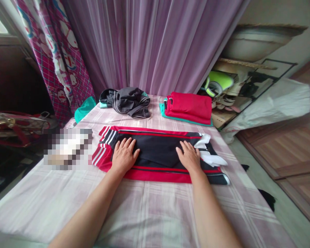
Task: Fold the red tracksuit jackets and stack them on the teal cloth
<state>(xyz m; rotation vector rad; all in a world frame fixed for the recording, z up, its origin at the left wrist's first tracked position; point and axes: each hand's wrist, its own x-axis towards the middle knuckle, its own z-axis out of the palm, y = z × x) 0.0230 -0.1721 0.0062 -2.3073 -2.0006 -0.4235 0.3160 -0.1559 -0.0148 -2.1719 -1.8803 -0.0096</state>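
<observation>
A black and red track jacket (155, 150) with a white collar lies folded lengthwise across the checked cloth in front of me. Its striped cuffs point left and its collar end lies to the right. My left hand (124, 155) rests flat near the cuff end, fingers spread on the black fabric. Toward the collar, my right hand (189, 156) also presses flat with fingers apart. Neither hand grips anything. Parts of the jacket under my palms are hidden.
A crumpled dark garment (130, 101) lies at the back left, and a folded red and green stack (189, 106) at the back right. A teal cloth (85, 108) hangs at the left edge. Purple curtains (150, 44) close off the back; a shoe rack (263, 82) stands right.
</observation>
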